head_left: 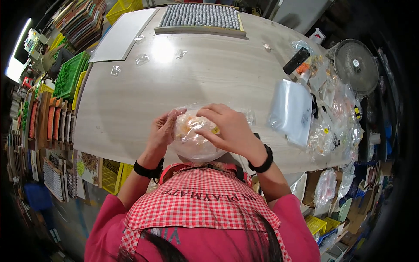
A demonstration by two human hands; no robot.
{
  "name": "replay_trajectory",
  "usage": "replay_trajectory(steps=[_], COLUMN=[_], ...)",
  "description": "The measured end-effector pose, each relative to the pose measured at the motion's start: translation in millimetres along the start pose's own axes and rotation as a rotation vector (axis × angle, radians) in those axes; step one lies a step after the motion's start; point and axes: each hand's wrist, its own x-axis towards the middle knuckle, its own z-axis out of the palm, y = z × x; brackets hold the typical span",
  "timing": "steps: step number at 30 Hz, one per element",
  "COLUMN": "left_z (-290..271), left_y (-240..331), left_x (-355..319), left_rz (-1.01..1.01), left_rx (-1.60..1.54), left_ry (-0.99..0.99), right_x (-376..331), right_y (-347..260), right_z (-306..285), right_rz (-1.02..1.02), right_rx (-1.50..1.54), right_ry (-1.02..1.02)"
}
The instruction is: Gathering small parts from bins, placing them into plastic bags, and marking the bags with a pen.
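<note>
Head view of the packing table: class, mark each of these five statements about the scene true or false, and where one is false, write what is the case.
1. Both hands hold a clear plastic bag with small orange pieces inside. True: the left hand and right hand grip the clear plastic bag.
2. The fan stands at the table's left end. False: the fan is at the right.
3. A tray of small grey pieces lies at the table's far edge. True: the tray.
4. The person wears a blue apron. False: the apron is red and white checked.
5. Each wrist has a black band. True.
</note>
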Motion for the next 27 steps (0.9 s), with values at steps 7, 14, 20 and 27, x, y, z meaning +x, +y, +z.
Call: replay_trajectory(steps=[7,14,20,27], left_z=[9,12,8,18], left_y=[13,13,13,6], left_x=[-7,-7,-9,2], left_rz=[-0.068,-0.025,-0.063,0.046], left_rx=[0.084,0.119,0.130,0.049], left_ry=[0.051,0.082,0.101,0.163], right_x=[-9,-4,1,24], right_y=[34,13,17,-4], right_z=[47,38,22,-25], right_rz=[0.022,-0.174,-0.039,-0.201], right_rx=[-0.260,-0.165,0.011,-0.029], right_ry=[-0.355,-0.256,-0.092,0.036])
